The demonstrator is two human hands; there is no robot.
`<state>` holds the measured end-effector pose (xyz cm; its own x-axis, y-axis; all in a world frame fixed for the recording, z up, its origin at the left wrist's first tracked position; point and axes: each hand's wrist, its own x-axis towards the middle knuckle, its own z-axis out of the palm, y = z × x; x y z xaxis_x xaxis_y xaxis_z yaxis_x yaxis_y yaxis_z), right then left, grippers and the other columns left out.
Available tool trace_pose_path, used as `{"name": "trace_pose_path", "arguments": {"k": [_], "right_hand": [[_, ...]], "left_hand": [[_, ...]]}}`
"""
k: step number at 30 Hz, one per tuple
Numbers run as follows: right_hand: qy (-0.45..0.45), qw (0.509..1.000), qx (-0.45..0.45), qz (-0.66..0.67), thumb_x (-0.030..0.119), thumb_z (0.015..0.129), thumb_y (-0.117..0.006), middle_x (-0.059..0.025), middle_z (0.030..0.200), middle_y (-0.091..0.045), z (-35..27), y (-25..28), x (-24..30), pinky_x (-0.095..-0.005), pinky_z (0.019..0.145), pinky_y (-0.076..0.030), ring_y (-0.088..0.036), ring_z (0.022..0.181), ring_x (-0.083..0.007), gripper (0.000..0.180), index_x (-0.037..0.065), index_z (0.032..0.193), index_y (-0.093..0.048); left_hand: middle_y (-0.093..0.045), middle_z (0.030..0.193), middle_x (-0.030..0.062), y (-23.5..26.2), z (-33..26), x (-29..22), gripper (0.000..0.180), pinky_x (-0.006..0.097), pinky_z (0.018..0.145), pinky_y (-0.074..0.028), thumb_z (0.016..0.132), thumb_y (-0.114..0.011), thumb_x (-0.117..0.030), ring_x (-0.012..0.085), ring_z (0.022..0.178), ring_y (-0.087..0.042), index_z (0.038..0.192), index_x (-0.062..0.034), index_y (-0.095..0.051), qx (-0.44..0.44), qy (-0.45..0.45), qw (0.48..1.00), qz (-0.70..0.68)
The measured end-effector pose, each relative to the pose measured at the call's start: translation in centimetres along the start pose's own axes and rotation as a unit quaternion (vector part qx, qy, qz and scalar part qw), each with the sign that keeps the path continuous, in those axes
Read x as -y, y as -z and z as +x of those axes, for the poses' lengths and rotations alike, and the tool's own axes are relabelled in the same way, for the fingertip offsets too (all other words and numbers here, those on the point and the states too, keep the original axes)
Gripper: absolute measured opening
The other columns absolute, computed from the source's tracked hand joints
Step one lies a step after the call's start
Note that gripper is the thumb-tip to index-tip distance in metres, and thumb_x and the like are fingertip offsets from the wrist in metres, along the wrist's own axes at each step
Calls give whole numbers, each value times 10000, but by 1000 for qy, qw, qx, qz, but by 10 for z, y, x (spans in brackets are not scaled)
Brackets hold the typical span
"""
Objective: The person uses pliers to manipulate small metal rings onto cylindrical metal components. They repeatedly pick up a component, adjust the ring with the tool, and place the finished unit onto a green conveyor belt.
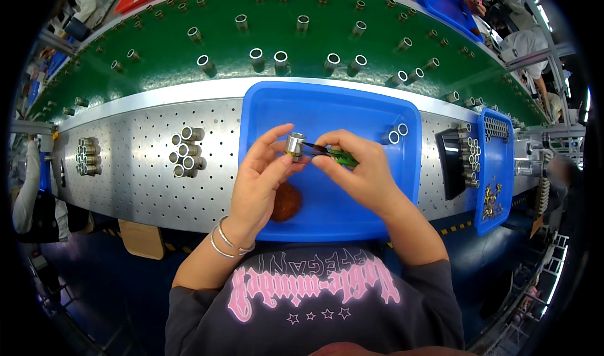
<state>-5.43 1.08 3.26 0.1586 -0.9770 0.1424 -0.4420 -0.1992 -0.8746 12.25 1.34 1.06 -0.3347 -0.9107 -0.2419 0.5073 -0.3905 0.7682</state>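
— While the blue tray point(327, 104) is seen at the middle of the counter point(138, 186), what is being gripped above it?

— A small metal sleeve point(294, 144) is pinched between the thumb and fingers of the left hand point(261, 180), just above the tray's centre. A green-handled tool point(336, 155) is gripped by the right hand point(362, 170), fingers closed around it, and its dark tip is laid against the sleeve at the sleeve's 3 o'clock side.

— What else is held by the tray?

— A brown round pad point(286, 202) is seen at 6 o'clock of the left hand, partly hidden by the wrist. Two metal rings point(397, 133) are found near the tray's corner at 2 o'clock.

— And around the tray?

— A cluster of metal sleeves point(187, 151) is stacked on the perforated counter at 9 o'clock of the tray, with another cluster point(88, 156) further out the same way. At 3 o'clock a narrow blue tray point(497, 180) is placed, with brass-coloured small parts point(491, 200) in it and a column of sleeves point(470, 161) beside it. At 12 o'clock a green belt point(170, 60) is studded with upright sleeves point(280, 60).
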Motion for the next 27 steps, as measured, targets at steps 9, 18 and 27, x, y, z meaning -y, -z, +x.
{"name": "trace_pose_path", "arguments": {"k": [9,18,27], "right_hand": [[25,999,45,-16,76,725,-670,-83,797,-593,1,-5,-5,-307,595,-456,-590,705,-237,151,45,858,-605],[52,997,-18,45,13,699,-680,-101,779,-572,2,-6,-5,-298,603,-448,-575,702,-241,155,5,817,-580],[7,999,-23,31,19,714,-671,-88,717,-540,2,3,-4,-285,551,-405,-528,632,-208,125,8,787,-570]], "left_hand": [[-535,1093,78,0,1,3,420,272,843,-457,870,-550,-69,156,968,-559,1270,-32,-426,-3,13,1000,-1],[-548,1069,91,-1,4,4,423,264,837,-463,870,-554,-71,165,951,-567,1270,-37,-423,-2,27,999,-32],[-547,1133,138,-1,7,1,463,273,860,-474,870,-556,-77,188,967,-578,1300,-42,-388,-28,39,994,-94]]}}
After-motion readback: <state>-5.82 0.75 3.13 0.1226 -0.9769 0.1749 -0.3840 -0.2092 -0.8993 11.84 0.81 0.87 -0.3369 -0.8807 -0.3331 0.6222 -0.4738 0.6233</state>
